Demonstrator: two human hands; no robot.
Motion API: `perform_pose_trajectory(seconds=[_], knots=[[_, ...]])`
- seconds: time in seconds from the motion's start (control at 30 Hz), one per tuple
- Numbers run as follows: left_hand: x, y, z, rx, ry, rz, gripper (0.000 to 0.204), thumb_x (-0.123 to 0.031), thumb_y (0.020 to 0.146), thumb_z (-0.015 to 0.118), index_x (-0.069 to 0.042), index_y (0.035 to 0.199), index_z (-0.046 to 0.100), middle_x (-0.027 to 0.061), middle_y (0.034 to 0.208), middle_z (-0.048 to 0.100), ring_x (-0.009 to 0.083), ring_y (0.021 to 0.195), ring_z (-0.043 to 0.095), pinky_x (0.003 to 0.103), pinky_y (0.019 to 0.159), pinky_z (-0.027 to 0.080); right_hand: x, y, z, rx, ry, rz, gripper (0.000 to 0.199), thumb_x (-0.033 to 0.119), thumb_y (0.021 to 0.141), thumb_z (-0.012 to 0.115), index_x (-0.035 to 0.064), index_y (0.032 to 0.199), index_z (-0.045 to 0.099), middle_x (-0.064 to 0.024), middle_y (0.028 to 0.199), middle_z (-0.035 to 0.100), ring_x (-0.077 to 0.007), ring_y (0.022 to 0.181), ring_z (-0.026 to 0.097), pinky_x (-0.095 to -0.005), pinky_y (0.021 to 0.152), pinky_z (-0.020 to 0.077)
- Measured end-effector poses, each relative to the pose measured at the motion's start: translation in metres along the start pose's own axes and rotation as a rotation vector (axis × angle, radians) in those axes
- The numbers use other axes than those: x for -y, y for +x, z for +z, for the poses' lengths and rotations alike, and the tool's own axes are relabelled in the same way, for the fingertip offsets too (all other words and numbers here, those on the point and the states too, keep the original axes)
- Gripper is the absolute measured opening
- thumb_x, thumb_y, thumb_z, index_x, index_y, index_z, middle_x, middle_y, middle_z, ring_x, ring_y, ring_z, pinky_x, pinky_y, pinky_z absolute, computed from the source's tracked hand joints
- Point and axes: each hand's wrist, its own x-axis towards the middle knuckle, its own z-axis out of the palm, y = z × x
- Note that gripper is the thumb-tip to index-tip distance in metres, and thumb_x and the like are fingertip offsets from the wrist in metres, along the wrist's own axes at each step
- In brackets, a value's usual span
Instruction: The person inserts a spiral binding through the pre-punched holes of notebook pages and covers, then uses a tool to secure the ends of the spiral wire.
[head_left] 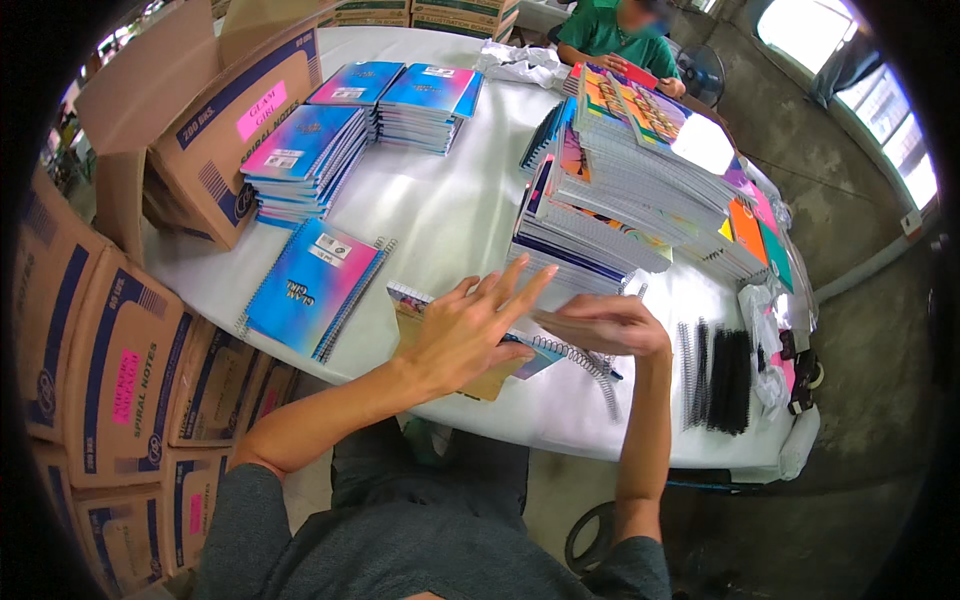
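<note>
A person worked at the near edge of a white-covered table [455, 215], where a notebook [490, 385] with a tan outer face lay at a slant beneath the left hand [465, 335]. That hand was spread wide, its fingers reaching past the upper edge and its thumb out toward the wire, probably to steady the pages; whether its hidden side gripped them could not be told. The right hand [605, 323], blurred, had its fingers stretched nearly flat above a silver coil [600, 380] that ran along the notebook's edge and trailed loose beyond its right end, and whether it touched or held the wire was unclear.

To the left lay a blue-and-pink spiral notebook pile [315, 285], with taller stacks [300, 160] behind it beside an open carton [225, 135], perhaps set close to spare the arms a long carry. Tall piles of page blocks [640, 180] rose ahead on the right, seemingly within easy reach, and a row of black coils [728, 380] lay beside the right forearm, likely for the same reason. More cartons [130, 360] were piled left of the table, and a co-worker in green [600, 35] sat at the far side, holding something red
</note>
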Motion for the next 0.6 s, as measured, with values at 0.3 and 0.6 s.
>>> perform_pose_trajectory(seconds=[0.3, 0.6], knots=[[0.011, -0.002, -0.002, -0.087, 0.007, 0.009, 0.108, -0.046, 0.063, 0.081, -0.02, 0.152, 0.027, 0.0142, 0.149, 0.041, 0.0301, 0.098, 0.067, 0.043, 0.099, 0.049, -0.005, 0.018, 0.003, 0.074, 0.011, -0.026, 0.05, 0.038, 0.086, 0.064, 0.0004, 0.12, 0.067, -0.0193, 0.116, 0.065, -0.0281, 0.105, 0.061, -0.0387, 0.09, 0.0469], [0.018, -0.006, -0.006, -0.165, -0.022, 0.023, 0.107, -0.041, 0.061, 0.083, -0.02, 0.151, 0.03, 0.0157, 0.146, 0.044, 0.0269, 0.09, 0.069, 0.044, 0.098, 0.049, -0.005, 0.038, 0.008, 0.035, -0.323, 0.235, 0.057, 0.041, 0.083, 0.067, -0.0038, 0.117, 0.067, -0.0237, 0.117, 0.063, -0.0323, 0.106, 0.06, -0.0427, 0.091, 0.0457]])
